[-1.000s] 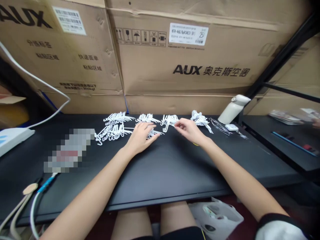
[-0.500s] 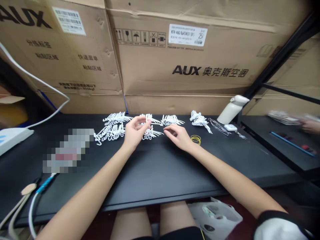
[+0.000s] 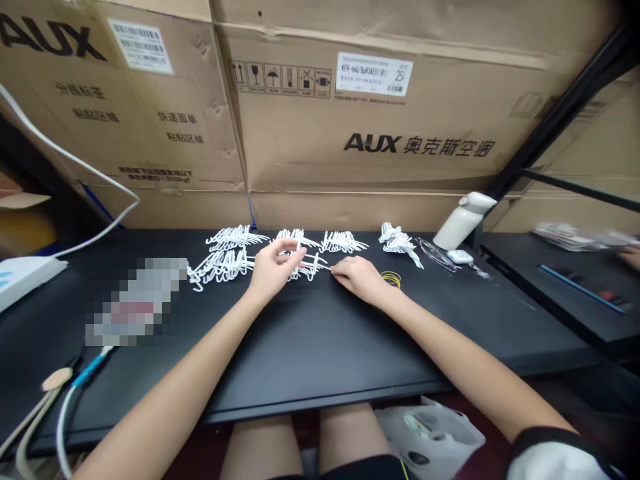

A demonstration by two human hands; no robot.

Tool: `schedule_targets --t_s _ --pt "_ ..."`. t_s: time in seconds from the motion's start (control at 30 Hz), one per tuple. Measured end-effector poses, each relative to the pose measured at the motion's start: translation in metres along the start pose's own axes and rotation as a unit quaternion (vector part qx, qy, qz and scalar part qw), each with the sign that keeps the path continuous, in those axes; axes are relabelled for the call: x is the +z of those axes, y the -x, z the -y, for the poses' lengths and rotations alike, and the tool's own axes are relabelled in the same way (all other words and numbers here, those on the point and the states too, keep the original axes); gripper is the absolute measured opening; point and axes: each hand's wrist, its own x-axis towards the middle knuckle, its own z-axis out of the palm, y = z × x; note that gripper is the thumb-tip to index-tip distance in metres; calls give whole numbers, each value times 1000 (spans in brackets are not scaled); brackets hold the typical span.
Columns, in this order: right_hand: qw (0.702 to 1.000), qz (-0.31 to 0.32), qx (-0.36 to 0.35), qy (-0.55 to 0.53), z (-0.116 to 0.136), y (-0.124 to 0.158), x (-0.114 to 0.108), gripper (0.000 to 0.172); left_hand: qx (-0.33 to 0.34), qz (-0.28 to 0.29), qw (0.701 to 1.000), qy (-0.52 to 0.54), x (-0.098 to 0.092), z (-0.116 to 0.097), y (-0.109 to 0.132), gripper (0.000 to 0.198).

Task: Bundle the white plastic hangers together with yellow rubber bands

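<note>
The fingers of my left hand (image 3: 271, 269) are drawn close, thumb to forefinger, around what looks like a white hook (image 3: 299, 246), held over the pile of hooks (image 3: 303, 271) in the front row. The fingers of my right hand (image 3: 361, 279) are bunched narrow at the tail of a second hook (image 3: 325, 269), which points toward me from that pile's right edge. More bundles of white hooks (image 3: 344, 241) lie along the back of the black table (image 3: 320, 353). Yellow bands (image 3: 392, 278) lie just beside my right wrist; farther right, a white bottle (image 3: 465, 220) stands near a small white case (image 3: 460, 257).
</note>
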Motion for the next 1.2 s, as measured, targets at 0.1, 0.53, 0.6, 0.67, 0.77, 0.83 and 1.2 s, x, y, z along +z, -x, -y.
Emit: schedule_targets --t_s 0.1,0.53,0.6,0.67,0.77,0.83,1.2 --pt "997 -5 66 -34 -8 1 -2 17 1 4 1000 -9 1 0 1 36" --pt "910 -129 111 -377 -46 6 -26 23 -3 57 996 -74 11 -1 15 37" --pt "919 -114 94 -365 -39 7 -26 22 -1 64 995 -80 10 0 14 36" --pt "925 -96 84 -359 -30 7 -24 21 -1 78 994 -83 10 1 14 36" --pt "921 -69 71 -376 -21 6 -21 20 -1 89 993 -82 11 2 14 34" --pt "913 -55 67 -398 -17 6 -21 20 -2 89 993 -76 11 3 14 35" --pt "834 -50 136 -533 -10 4 -16 31 -77 81 994 1 12 -3 10 42"
